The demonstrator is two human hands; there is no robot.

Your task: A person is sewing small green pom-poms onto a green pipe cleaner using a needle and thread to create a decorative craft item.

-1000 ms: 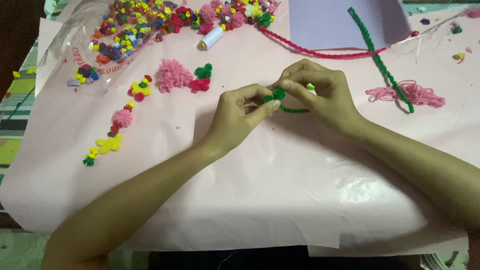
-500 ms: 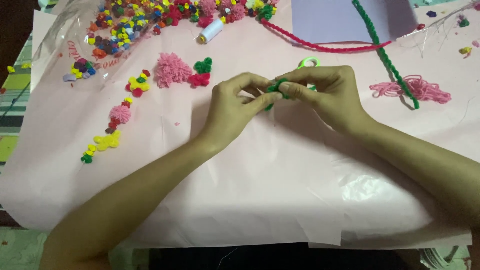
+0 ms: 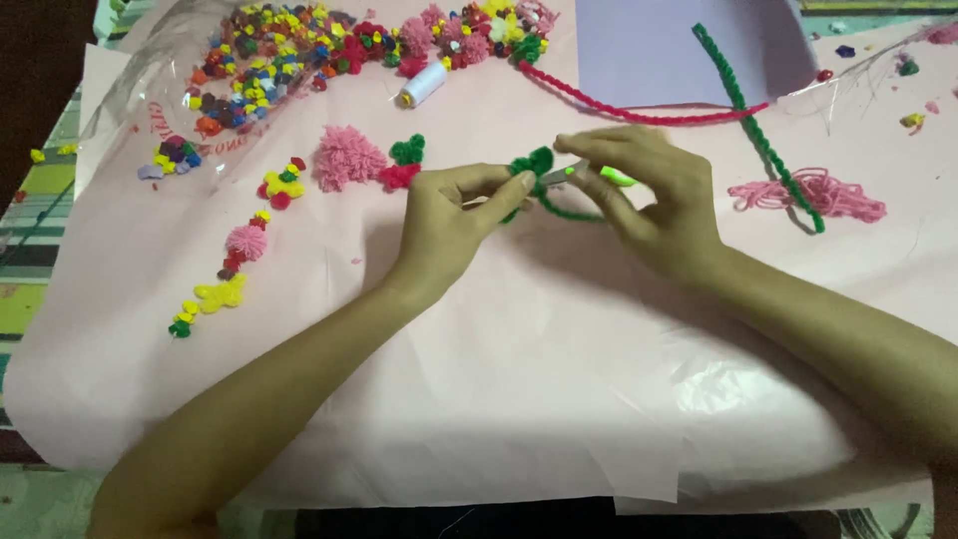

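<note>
While little bright pom-pom flowers sit in a line at the left on the smooth pink paper sheet, a crinkly clear plastic bag above them spills a heap of small colourful fuzzy balls. Near the middle, the left hand pinches a fuzzy green pipe-cleaner flower, held just above the paper. The right hand curls over small scissors with lime-green handles, blades at the flower, beside a tangle of pink yarn.
</note>
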